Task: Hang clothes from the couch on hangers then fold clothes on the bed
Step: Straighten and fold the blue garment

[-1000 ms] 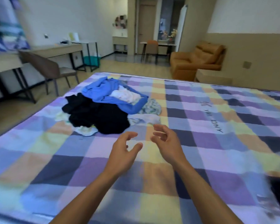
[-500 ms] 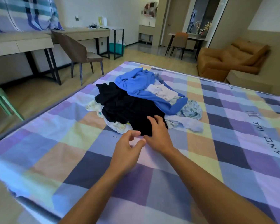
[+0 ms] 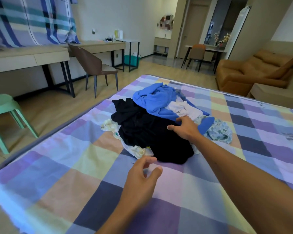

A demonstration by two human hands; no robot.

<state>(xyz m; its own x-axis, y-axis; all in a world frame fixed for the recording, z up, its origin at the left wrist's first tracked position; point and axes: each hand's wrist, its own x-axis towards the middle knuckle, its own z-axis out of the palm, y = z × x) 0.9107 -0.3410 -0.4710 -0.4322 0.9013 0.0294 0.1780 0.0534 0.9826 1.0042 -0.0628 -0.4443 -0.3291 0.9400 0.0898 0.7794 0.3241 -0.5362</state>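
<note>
On the bed [image 3: 71,174] the pile of clothes [image 3: 159,105] is lying, black garment [image 3: 142,132] nearest. The right hand [image 3: 186,127] is resting on it, fingers spread, gripping nothing; the left hand [image 3: 140,176] is hovering beside, fingers apart, empty. Lifting one garment alone by its edge seems wise.

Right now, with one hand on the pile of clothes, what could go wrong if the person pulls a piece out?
1. The blue garment overlaps the black garment where the right hand rests; pulling one would likely drag the other.
2. Pale pieces lie beneath the black one, near the bed's edge, and might slide off.
</note>
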